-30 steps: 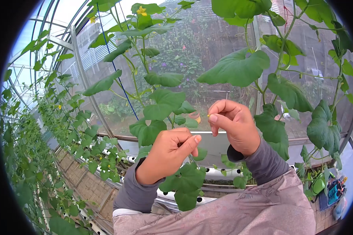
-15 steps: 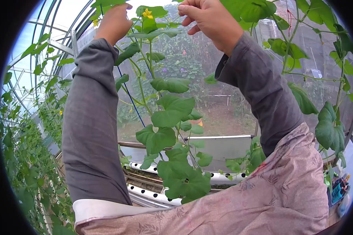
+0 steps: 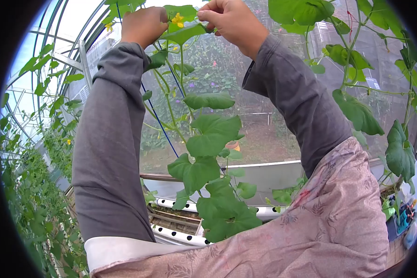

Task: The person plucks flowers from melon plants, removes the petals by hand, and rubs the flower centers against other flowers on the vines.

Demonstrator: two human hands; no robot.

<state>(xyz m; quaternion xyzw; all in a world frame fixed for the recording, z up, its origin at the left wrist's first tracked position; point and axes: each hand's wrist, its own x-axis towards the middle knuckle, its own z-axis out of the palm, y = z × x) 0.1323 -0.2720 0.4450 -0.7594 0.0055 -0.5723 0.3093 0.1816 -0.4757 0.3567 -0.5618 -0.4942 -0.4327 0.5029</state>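
Both arms reach up, in grey sleeves, to the top of a climbing vine [image 3: 208, 134] with broad green leaves. My left hand [image 3: 145, 25] is closed at the vine's upper stem, beside a blue string [image 3: 160, 121]; what its fingers hold is hidden. My right hand [image 3: 234, 23] has thumb and forefinger pinched together at the edge of an upper leaf [image 3: 186, 33]; whatever is between the fingertips is too small to tell. A yellow flower [image 3: 177, 20] shows between the two hands.
White pipes with dark holes [image 3: 180, 235] run low behind the vine. More vines climb at the left [image 3: 41, 199] and right [image 3: 356, 111]. Mesh netting [image 3: 259, 125] stands behind. At the lower right is a blue container [image 3: 403, 220] with items.
My left hand has shifted slightly right and down, and my right hand slightly left, so they are closer together. An upper leaf now reaches toward my right fingertips. The view has shifted a little.
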